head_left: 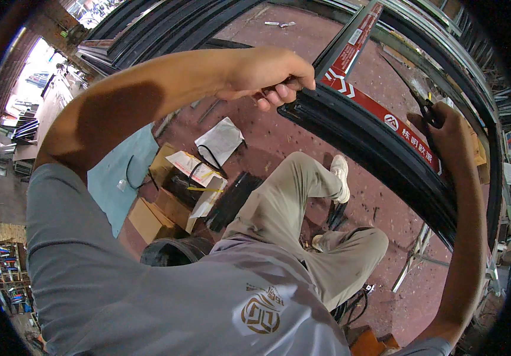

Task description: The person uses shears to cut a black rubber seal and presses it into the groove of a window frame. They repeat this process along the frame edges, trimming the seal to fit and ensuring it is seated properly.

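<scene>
A large black metal window or door frame (356,141) with red printed film (365,105) along its face lies across the right half of the view. My left hand (270,77) is closed at the near left corner of the frame, thumb and forefinger pinched together at its edge. Whatever is between those fingers is too small to tell. Over at the right end of the same bar, my right hand (448,133) is wrapped round the dark handles of a pair of scissors (426,108). Their long blades point away, up and to the left, above the frame's opening.
Open cardboard boxes (159,209), a white sheet (220,141) and a pale blue board (122,172) lie on the red floor to the left. A black bucket (175,250) stands by my legs. More dark profiles (166,32) are stacked at the far left.
</scene>
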The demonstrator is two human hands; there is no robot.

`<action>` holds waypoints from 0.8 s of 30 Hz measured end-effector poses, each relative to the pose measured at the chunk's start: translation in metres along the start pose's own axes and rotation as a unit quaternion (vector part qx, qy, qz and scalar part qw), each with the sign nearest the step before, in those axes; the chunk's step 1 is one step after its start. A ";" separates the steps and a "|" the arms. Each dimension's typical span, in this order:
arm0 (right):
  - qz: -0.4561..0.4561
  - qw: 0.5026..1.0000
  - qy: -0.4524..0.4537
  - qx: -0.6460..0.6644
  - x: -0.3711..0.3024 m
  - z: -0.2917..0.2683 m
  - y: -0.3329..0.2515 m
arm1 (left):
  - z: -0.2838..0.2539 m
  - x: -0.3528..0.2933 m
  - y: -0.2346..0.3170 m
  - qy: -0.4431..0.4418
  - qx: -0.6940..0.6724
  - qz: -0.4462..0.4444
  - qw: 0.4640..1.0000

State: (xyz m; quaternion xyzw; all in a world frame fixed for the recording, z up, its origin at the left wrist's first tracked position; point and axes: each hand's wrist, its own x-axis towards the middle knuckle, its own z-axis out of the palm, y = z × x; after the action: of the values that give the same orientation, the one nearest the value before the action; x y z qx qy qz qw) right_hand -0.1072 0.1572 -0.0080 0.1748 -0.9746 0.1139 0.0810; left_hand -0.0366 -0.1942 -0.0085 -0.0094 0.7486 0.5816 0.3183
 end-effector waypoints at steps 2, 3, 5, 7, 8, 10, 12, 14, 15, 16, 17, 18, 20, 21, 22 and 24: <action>0.001 1.000 -0.002 0.002 0.001 0.001 -0.001 | -0.001 0.000 0.000 -0.005 0.009 -0.001 1.000; 0.009 1.000 -0.012 0.003 0.002 0.001 -0.001 | -0.001 -0.001 0.000 -0.007 0.020 0.000 1.000; 0.023 0.999 -0.031 0.005 0.004 0.000 -0.001 | -0.001 0.000 -0.001 -0.007 0.034 0.001 0.999; 0.018 1.000 -0.014 0.014 0.001 0.002 -0.002 | -0.002 0.002 -0.002 -0.001 0.037 0.001 0.999; 0.016 1.000 -0.004 0.019 0.000 0.003 -0.002 | -0.002 0.002 -0.002 -0.002 0.038 0.005 0.999; -0.003 1.000 0.009 0.018 0.002 0.005 0.002 | -0.003 0.002 -0.002 -0.002 0.040 0.010 0.999; 0.000 1.000 0.006 0.014 0.002 0.002 0.001 | -0.005 0.003 -0.001 -0.009 0.018 0.016 1.000; 0.025 1.000 -0.008 0.013 0.000 -0.003 -0.006 | -0.006 0.004 0.001 -0.017 0.012 0.020 1.000; 0.029 0.999 -0.012 0.014 0.001 -0.004 -0.004 | -0.006 0.004 0.002 -0.022 0.016 0.021 0.999; 0.033 0.999 -0.016 0.016 0.002 -0.002 0.000 | -0.006 0.003 0.002 -0.027 0.020 0.023 0.999; 0.033 0.999 -0.022 0.019 0.005 0.003 0.005 | -0.007 0.002 0.001 -0.035 0.017 0.033 0.999; 0.007 0.999 0.001 0.037 0.006 0.008 0.007 | -0.008 0.002 -0.002 -0.043 0.013 0.042 0.998; 0.011 1.000 0.008 0.016 -0.001 0.000 -0.003 | -0.009 0.002 -0.006 -0.059 -0.004 0.050 0.997; 0.014 1.000 0.012 0.005 -0.002 -0.004 -0.010 | -0.010 0.001 -0.005 -0.054 0.008 0.048 0.997; 0.013 0.999 0.007 0.029 0.000 0.000 -0.006 | -0.010 -0.001 -0.004 -0.048 0.019 0.045 0.998; 0.024 0.999 -0.002 0.031 0.001 0.003 0.002 | -0.005 -0.003 -0.001 -0.044 0.010 0.035 0.998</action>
State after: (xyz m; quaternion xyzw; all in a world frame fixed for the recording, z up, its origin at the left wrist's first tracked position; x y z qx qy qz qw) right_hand -0.1097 0.1581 -0.0108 0.1537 -0.9748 0.1454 0.0713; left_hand -0.0362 -0.1996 -0.0076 0.0455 0.7397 0.5848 0.3299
